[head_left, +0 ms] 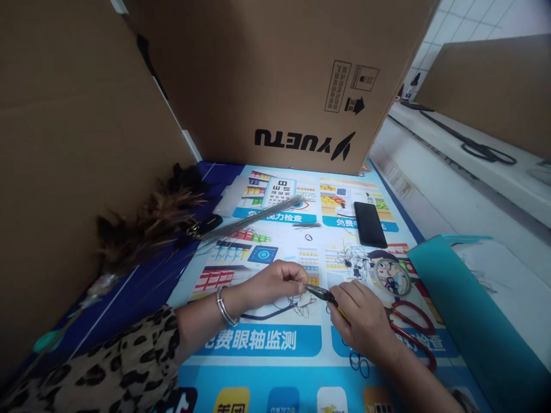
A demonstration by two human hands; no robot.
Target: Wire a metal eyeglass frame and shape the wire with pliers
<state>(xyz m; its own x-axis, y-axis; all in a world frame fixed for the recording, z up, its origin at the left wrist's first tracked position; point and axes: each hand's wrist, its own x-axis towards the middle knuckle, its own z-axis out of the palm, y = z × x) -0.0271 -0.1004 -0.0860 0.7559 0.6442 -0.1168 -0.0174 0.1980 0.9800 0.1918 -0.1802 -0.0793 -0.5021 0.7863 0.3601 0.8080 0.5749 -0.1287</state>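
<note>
My right hand [359, 315] is closed around a pair of pliers [318, 291] with dark jaws and a yellow-and-black handle. The jaw tips point left and meet the fingertips of my left hand [282, 282]. Thumb and forefinger of that hand pinch something thin, likely wire, too small to make out clearly. Just below the fingers lies a loose tangle of thin wire [303, 304] on the printed mat. A long bundle of straight thin wires [253, 218] stretches across the mat beyond my left hand, and a small dark ring [309, 237] lies near it.
A black phone [370, 224] lies at the back right. Near my right hand are a clear round dish [391, 276], red-handled scissors [413, 318] and dark rings [359, 363]. A teal box [477, 327] stands at right. Brown feathers [146, 223] lie left; cardboard walls [279, 74] rise behind.
</note>
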